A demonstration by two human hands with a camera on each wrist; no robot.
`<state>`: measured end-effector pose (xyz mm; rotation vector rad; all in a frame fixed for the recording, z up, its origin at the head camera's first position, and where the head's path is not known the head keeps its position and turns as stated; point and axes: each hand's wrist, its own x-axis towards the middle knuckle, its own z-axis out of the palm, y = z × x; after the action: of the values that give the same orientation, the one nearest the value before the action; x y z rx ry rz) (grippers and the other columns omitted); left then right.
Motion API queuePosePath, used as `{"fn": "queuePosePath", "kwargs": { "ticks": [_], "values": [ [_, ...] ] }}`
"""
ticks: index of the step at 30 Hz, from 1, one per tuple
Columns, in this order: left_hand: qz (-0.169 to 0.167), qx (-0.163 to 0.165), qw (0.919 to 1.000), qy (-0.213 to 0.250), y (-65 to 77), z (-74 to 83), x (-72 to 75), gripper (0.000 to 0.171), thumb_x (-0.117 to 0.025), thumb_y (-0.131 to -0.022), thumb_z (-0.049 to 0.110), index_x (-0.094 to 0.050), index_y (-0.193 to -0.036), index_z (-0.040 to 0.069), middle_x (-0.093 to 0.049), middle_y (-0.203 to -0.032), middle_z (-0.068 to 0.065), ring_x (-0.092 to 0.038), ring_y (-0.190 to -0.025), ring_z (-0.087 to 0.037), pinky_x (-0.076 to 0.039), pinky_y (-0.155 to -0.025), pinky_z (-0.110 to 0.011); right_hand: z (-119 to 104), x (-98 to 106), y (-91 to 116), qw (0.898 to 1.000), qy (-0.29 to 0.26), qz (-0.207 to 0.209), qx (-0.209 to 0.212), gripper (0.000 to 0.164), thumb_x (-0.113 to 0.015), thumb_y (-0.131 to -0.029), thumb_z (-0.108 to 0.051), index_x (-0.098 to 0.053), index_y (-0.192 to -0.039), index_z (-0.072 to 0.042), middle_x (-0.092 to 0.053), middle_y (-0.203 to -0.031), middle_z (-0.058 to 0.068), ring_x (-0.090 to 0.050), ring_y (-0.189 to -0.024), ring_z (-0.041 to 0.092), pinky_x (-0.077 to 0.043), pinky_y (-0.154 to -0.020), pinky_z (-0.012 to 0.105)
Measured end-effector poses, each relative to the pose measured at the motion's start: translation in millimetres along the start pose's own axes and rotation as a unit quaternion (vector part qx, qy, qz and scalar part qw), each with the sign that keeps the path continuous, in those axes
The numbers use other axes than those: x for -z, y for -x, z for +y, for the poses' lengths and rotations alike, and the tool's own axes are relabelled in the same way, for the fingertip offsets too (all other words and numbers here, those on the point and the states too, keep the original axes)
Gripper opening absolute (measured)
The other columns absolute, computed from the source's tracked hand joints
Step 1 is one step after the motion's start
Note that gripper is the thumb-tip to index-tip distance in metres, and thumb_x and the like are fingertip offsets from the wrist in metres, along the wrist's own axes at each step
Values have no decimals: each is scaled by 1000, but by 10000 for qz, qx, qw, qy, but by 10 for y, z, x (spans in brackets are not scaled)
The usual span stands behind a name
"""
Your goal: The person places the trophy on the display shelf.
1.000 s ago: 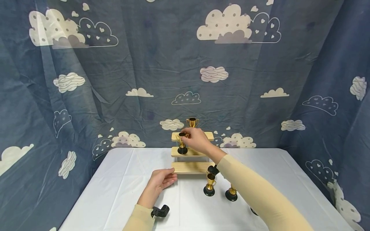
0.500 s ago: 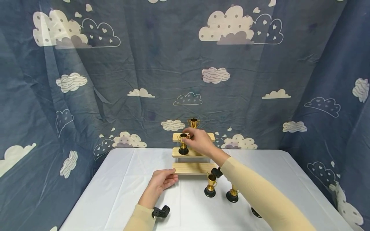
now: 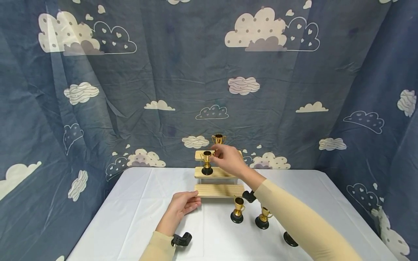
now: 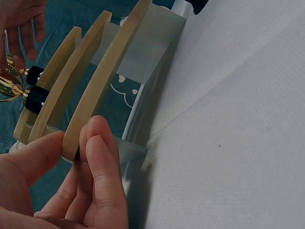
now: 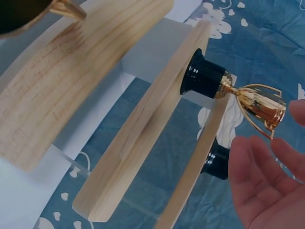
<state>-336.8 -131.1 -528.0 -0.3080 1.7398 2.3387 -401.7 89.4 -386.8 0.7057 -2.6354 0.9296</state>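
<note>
A three-step wooden display stand [image 3: 219, 190] with clear side panels stands at the back of the table. My left hand [image 3: 183, 206] pinches the left end of its lowest step, thumb on top and fingers beneath, as the left wrist view shows. On the middle step, toward the left, a small gold trophy cup [image 3: 207, 164] stands upright on its black base. My right hand [image 3: 231, 160] is just right of that trophy, thumb and fingers loosely bent and apart from it in the right wrist view. A second gold trophy [image 3: 218, 139] stands on the top step, its lower part hidden behind the right hand.
In front of the stand, at right, two more trophies [image 3: 237, 210] [image 3: 262, 218] stand on the white-covered table [image 3: 137, 203]. A black base [image 3: 290, 239] shows beside the right sleeve, which hides what is above it. A cloud-patterned curtain [image 3: 183, 72] closes off the back and sides.
My right hand has drawn slightly to the right, away from the trophy on the middle step, which stays in place. The left hand keeps its grip on the lowest step.
</note>
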Motion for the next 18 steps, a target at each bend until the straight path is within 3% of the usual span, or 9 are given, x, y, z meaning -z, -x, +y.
{"fn": "queuePosePath", "kwargs": {
  "ticks": [8, 18],
  "values": [
    [-85, -66, 9999, -125, 25, -10, 5, 27, -77, -89, 13, -70, -105, -7, -74, -87, -15, -74, -74, -19, -62, -70, -27, -50, 82, 83, 9996, 60, 219, -139, 34, -73, -93, -36, -66, -125, -26, -67, -89, -10, -64, -78, 6, -54, -64, 33],
    [-90, -81, 9998, -184, 62, 11, 0, 30, -75, -90, 15, -68, -109, -8, -74, -88, -15, -74, -76, -19, -62, -73, -30, -119, 311, 292, 9996, 17, 289, -58, 40, -73, -94, -33, -65, -132, -20, -67, -99, -5, -65, -82, 11, -56, -67, 36]
  ]
}}
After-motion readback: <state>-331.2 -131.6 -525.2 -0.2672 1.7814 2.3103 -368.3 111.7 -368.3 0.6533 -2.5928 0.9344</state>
